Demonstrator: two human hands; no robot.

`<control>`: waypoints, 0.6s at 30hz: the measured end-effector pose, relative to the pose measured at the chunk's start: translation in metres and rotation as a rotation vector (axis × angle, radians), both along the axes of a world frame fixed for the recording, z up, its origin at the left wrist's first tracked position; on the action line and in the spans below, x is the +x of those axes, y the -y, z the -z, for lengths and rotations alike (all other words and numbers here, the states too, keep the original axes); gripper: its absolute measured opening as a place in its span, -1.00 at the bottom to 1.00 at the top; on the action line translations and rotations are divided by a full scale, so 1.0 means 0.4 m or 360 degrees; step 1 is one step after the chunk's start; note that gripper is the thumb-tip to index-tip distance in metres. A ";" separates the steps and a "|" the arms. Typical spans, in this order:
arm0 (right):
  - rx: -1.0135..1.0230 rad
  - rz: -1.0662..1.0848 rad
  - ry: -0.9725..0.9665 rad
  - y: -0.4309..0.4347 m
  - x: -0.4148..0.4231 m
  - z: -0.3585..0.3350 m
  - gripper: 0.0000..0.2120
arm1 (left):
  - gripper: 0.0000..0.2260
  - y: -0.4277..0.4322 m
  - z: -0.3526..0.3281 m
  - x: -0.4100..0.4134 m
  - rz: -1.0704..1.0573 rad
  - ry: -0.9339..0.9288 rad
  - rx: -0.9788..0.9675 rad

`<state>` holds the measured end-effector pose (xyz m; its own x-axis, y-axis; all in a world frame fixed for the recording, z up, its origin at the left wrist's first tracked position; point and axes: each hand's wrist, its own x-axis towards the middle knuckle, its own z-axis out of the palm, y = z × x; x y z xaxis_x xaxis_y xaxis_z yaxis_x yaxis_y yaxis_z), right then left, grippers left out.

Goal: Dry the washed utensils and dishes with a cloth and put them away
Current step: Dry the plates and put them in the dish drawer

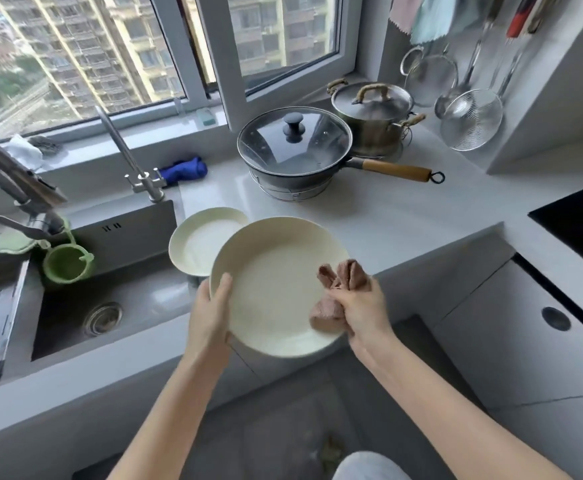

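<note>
**Two plates by the sink, one in hand**

The big plate [276, 289] was held tilted over the counter [387, 216] edge. The left hand [212, 313] gripped its left rim, thumb curled over the lip. The right hand [363, 310] was clenched round a pink cloth [349, 275], which was pressed against the plate's right side. The small plate [203, 244] sat just behind on the counter, beside the sink [110, 306], partly hidden by the big one. Farther back stood a lidded pan [293, 147], its wooden handle pointing right, with a pot [373, 116] close behind. Strainers [470, 119] hung on the right wall. A blue rag [184, 169] lay by the tap [134, 161].
</note>
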<state>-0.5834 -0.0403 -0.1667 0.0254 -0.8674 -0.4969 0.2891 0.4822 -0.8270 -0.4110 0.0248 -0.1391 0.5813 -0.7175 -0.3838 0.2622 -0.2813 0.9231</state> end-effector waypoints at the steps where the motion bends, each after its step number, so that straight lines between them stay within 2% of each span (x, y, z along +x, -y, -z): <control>1: -0.0054 -0.0035 -0.0049 -0.024 -0.024 -0.012 -0.61 | -0.85 -0.010 -0.012 0.019 0.0208 0.0017 0.0000; 3: -0.0209 -0.0171 -0.0166 -0.075 -0.066 -0.046 -0.61 | -0.80 -0.024 -0.043 0.042 0.0529 0.0017 0.0076; 5: -0.0345 -0.0302 -0.0262 -0.133 -0.100 -0.071 -0.61 | -0.75 -0.058 -0.064 0.038 0.0740 0.0193 0.0185; 8: -0.0391 -0.0269 -0.0316 -0.223 -0.134 -0.087 -0.59 | -0.75 -0.132 -0.067 -0.013 0.0690 0.0577 0.0192; 10: -0.0332 -0.0123 -0.0311 -0.288 -0.154 -0.083 -0.57 | -0.74 -0.190 -0.062 -0.059 0.0563 0.0659 0.0068; 14: -0.0125 0.0232 -0.0223 -0.445 -0.213 -0.059 -0.59 | -0.64 -0.319 -0.026 -0.134 0.0613 0.0603 0.0009; 18: -0.0052 0.0489 -0.0196 -0.602 -0.281 -0.053 -0.58 | -0.64 -0.435 -0.005 -0.255 0.0463 0.0328 0.0136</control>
<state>-0.6958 0.2005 -0.1456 -0.2986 -0.8407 -0.4518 0.3139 0.3605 -0.8784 -0.5128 0.1987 -0.1369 0.4291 -0.8345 -0.3456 -0.0291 -0.3952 0.9181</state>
